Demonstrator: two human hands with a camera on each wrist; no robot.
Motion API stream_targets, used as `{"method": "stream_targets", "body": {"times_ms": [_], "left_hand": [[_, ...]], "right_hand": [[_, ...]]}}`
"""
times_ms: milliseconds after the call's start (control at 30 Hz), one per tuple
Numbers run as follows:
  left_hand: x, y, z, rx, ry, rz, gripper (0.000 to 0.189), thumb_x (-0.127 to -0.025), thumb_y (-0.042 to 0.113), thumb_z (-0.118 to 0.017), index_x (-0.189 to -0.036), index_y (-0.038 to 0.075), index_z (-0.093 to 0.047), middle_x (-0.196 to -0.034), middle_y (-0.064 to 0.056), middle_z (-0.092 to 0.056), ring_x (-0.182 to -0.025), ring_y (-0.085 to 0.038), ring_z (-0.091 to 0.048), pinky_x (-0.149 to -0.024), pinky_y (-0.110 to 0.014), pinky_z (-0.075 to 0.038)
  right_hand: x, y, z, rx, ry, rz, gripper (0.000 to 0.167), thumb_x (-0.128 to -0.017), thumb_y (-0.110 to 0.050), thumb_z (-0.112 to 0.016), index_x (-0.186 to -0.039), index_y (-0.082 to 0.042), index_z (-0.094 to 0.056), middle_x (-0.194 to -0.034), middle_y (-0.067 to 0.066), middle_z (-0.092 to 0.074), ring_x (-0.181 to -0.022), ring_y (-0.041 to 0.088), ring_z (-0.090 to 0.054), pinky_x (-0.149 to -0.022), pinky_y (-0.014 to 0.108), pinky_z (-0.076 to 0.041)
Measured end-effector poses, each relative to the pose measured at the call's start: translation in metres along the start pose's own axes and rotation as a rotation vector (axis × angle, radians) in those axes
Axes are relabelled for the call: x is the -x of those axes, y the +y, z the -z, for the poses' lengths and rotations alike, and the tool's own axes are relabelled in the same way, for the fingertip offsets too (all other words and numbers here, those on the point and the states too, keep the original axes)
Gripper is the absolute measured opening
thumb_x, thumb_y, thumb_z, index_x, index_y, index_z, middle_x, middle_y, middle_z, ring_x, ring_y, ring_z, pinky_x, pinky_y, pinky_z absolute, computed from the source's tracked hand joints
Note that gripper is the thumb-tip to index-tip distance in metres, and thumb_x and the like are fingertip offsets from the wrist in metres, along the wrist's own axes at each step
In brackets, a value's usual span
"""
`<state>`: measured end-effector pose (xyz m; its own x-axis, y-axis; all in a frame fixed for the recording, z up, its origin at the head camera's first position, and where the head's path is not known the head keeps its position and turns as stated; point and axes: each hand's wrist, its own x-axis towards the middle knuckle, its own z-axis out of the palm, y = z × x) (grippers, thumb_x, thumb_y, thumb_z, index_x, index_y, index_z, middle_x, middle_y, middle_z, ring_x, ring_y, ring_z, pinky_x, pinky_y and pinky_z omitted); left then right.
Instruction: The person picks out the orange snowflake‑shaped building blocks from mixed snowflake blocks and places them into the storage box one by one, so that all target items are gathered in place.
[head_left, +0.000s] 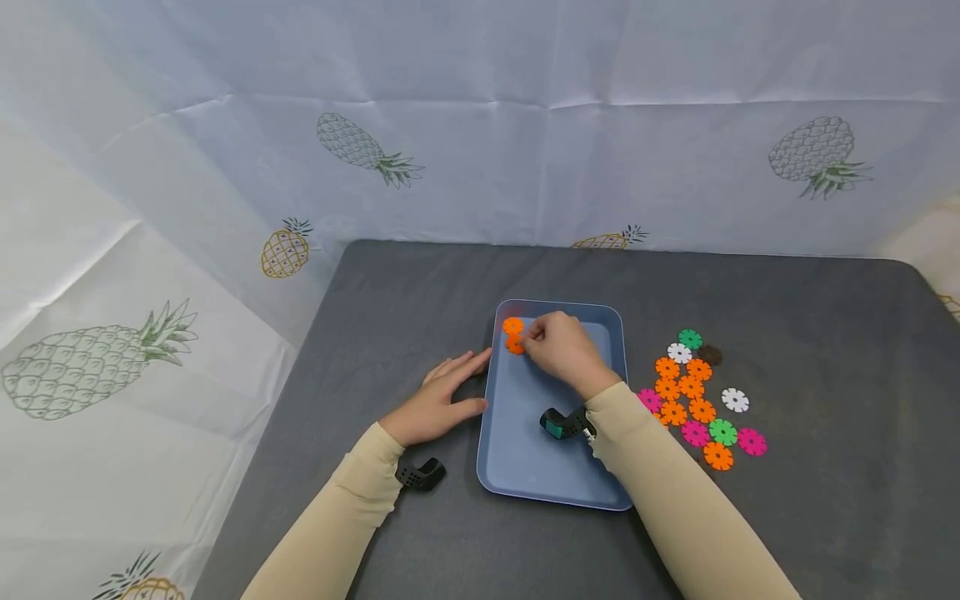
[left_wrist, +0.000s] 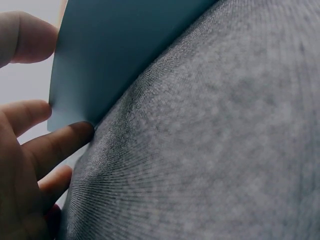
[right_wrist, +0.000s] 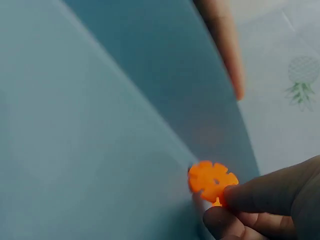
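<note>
My right hand (head_left: pixel 562 346) reaches over the upper left part of the blue tray (head_left: pixel 525 454). Between thumb and forefinger it pinches a notched orange plastic disc (right_wrist: pixel 204 179), held by its edge near the tray wall in the right wrist view. In the head view, another orange disc (head_left: pixel 513 326) is in the tray's far left corner, just beyond the pinched one. My left hand (head_left: pixel 435 404) lies at the tray's left side, fingers spread. In the left wrist view, its fingertips (left_wrist: pixel 82 131) touch the outer tray wall.
Right of the tray, several notched discs in orange, pink, green, white and brown lie on the grey tablecloth (head_left: pixel 840 375), among them a white disc (head_left: pixel 735 400) and a pink disc (head_left: pixel 752 442). A pineapple-print curtain (head_left: pixel 480 175) hangs behind the table.
</note>
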<state>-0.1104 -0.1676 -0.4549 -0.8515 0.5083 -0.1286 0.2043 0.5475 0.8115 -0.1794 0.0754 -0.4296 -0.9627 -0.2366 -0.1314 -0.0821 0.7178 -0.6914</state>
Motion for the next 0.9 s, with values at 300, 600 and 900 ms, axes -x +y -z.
{"method": "stream_targets", "body": {"times_ms": [300,600,900], "left_hand": [[-0.001,-0.001,-0.001,-0.005,0.003,-0.001,0.075,-0.102,0.027,-0.065,-0.168,0.022,-0.029,-0.166,-0.004,-0.042,-0.162,-0.029,-0.016,-0.13,-0.056,-0.003],[-0.001,-0.002,-0.001,-0.008,0.004,-0.006,0.075,-0.102,0.026,-0.064,-0.168,0.022,-0.029,-0.167,-0.003,-0.041,-0.162,-0.029,-0.016,-0.13,-0.057,-0.003],[0.0,-0.001,0.0,-0.02,0.008,-0.005,0.074,-0.103,0.029,-0.064,-0.168,0.024,-0.029,-0.167,-0.003,-0.04,-0.162,-0.029,-0.017,-0.13,-0.058,-0.005]], "right_hand": [[-0.002,0.003,-0.007,0.028,-0.004,0.012,0.027,-0.094,-0.012,-0.063,-0.068,-0.01,-0.068,-0.056,-0.003,-0.048,-0.051,0.013,-0.044,-0.053,0.027,-0.033],[-0.004,0.003,-0.012,0.069,0.0,0.001,0.031,-0.097,-0.018,-0.066,-0.067,-0.012,-0.068,-0.06,-0.001,-0.057,-0.053,0.015,-0.05,-0.051,0.028,-0.036],[-0.003,-0.001,-0.015,0.109,0.032,-0.011,0.034,-0.097,-0.016,-0.064,-0.063,-0.014,-0.062,-0.056,-0.002,-0.05,-0.049,0.015,-0.046,-0.047,0.026,-0.03]]}}
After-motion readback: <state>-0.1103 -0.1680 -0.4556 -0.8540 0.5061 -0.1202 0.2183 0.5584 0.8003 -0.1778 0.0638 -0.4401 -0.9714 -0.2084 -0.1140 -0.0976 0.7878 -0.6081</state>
